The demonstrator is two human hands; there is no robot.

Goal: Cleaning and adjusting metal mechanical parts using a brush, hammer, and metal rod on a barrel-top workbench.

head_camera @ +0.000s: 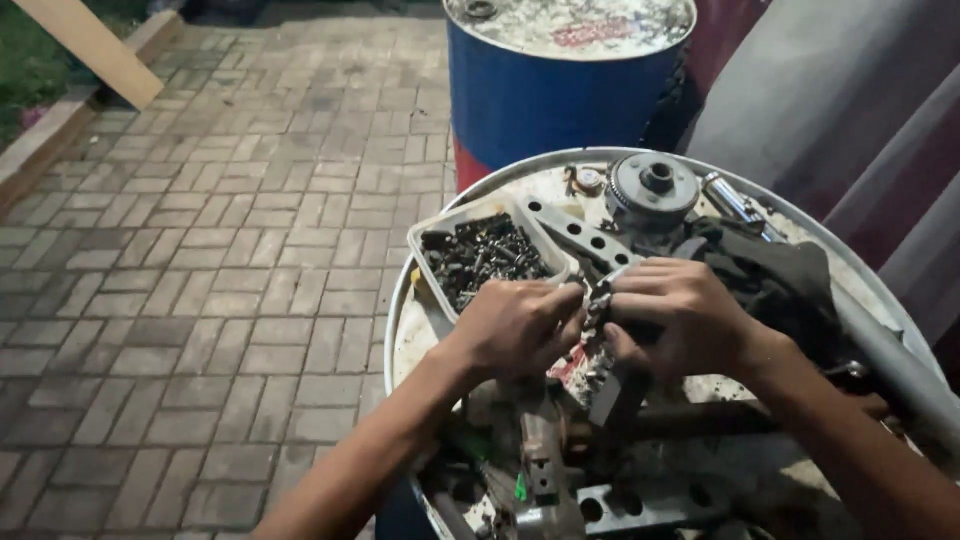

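Note:
My left hand [515, 325] and my right hand [680, 315] meet over the top of a round metal drum [400, 330]. Between them both hands grip a small dark toothed metal part [598, 305], a chain or sprocket piece, with the fingers curled around it. Just behind my left hand stands a white plastic tray [430, 225] filled with several dark bolts and screws [485, 255]. A dark rag [770, 275] lies behind my right hand.
A round geared engine part [652, 185] and a perforated metal bar [580, 235] lie at the drum's far side. More metal parts and a bracket [545, 470] lie below my hands. A blue barrel [560, 90] stands behind. Brick paving [220, 270] stretches left.

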